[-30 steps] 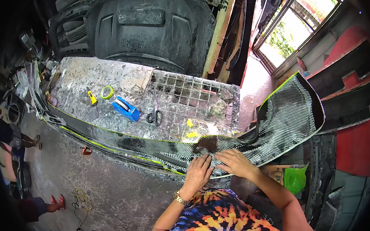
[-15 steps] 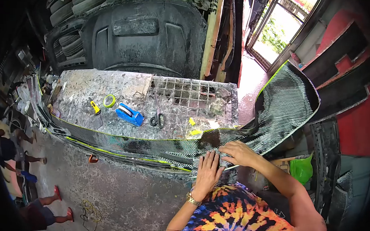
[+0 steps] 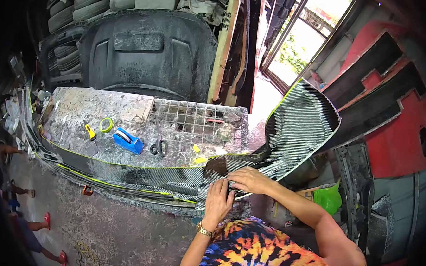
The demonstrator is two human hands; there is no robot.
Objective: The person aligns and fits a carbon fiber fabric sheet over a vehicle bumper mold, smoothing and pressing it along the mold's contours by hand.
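A long carbon-weave piece [image 3: 138,176], edged in yellow-green, runs along the near side of the table and rises into a wide curved flap at the right. My left hand [image 3: 217,200] lies on its weave near the front edge, fingers extended and pointing away. Just to the right, my right hand [image 3: 250,180] rests on the same piece, fingers stretched toward the left hand. A dark square patch [image 3: 216,168] shows beyond the fingertips. Both palms face down, so their undersides are hidden.
On the table [image 3: 79,109] lie a yellow cutter [image 3: 90,132], green tape [image 3: 106,125], a blue tape dispenser [image 3: 128,141], black scissors [image 3: 158,147] and yellow scraps [image 3: 200,160]. An orange clamp [image 3: 87,190] sits at the front edge. Other people's legs [image 3: 37,225] show at left.
The view has shifted, moving the table and piece leftward in the frame. Both hands stay on the weave, with little change in their position on it. At left, other people's legs have moved.
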